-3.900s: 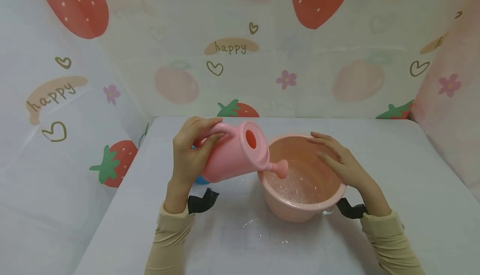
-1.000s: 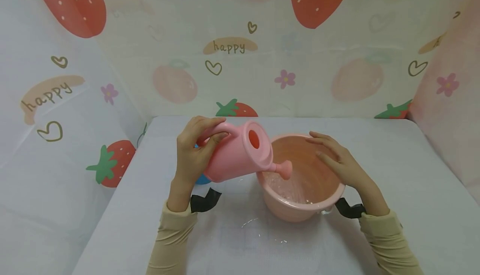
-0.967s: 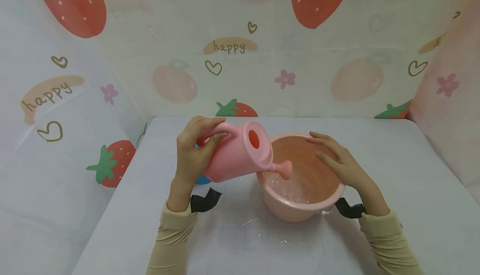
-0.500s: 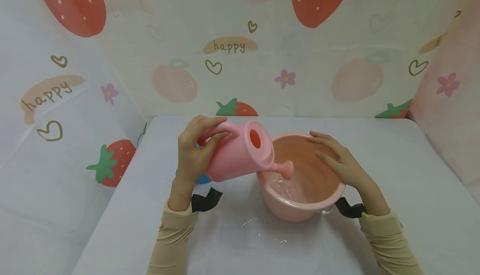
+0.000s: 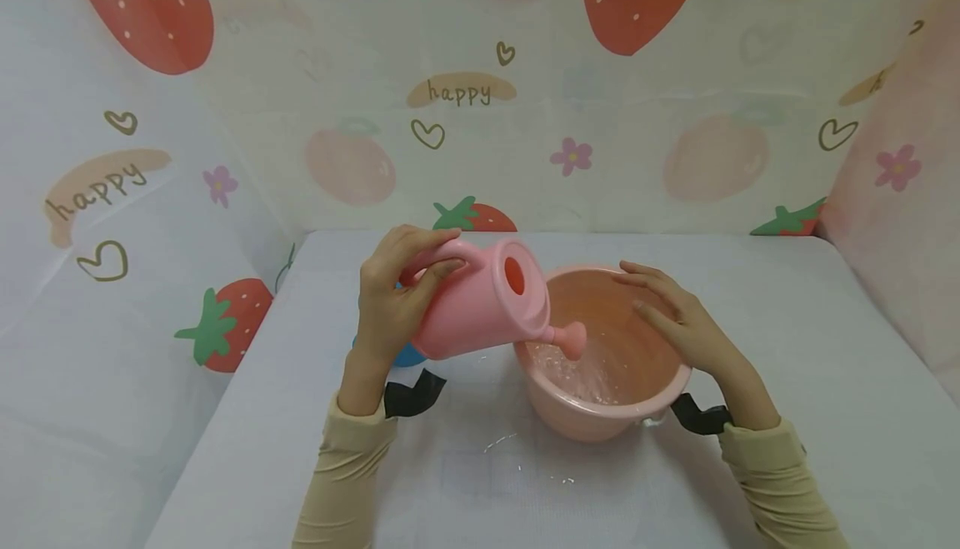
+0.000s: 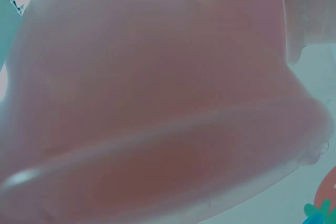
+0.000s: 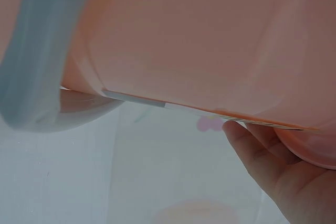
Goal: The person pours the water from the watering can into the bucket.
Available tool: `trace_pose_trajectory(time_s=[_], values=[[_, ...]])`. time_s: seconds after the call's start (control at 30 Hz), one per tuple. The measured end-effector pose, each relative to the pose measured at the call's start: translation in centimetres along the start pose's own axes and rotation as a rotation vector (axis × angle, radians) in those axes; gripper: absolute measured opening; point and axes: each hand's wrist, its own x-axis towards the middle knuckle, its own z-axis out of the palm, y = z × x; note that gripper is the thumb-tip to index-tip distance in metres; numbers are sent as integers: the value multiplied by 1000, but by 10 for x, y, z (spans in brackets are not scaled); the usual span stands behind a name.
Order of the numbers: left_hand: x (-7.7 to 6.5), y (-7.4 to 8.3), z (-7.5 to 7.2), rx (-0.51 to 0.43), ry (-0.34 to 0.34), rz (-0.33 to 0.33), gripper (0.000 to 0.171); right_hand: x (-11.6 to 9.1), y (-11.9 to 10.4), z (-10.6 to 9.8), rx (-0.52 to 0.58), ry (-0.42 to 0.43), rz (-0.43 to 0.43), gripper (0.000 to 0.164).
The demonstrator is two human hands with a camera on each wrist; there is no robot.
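Note:
My left hand [image 5: 393, 295] grips the handle of a pink watering can [image 5: 480, 303], tipped to the right with its sprinkler head over a peach-coloured bucket [image 5: 577, 428]. Water [image 5: 588, 370] runs and splashes inside the bucket. In the left wrist view the can's body [image 6: 147, 87] fills most of the picture. My right hand [image 5: 686, 324] holds the bucket's right rim, thumb over the inside and fingers along the outside. In the right wrist view, fingers [image 7: 257, 158] lie against the bucket's outer wall [image 7: 199, 40].
A blue object [image 5: 408, 356] stands behind the left hand, mostly hidden by the hand and can. Small water drops [image 5: 566, 481] lie on the white table [image 5: 480, 503] in front of the bucket. Strawberry-printed sheets [image 5: 480, 157] enclose the back and sides.
Over these seconds the left hand and watering can have shifted slightly to the right, still tipped over the bucket. Splashing in the bucket goes on; the right hand keeps its place on the rim.

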Motion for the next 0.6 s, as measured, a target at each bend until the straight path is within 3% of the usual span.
trace_pose_trajectory(time_s=[0.6], values=[[7, 3, 0, -1, -38, 1, 27, -1, 2, -1, 22, -1, -3, 37]])
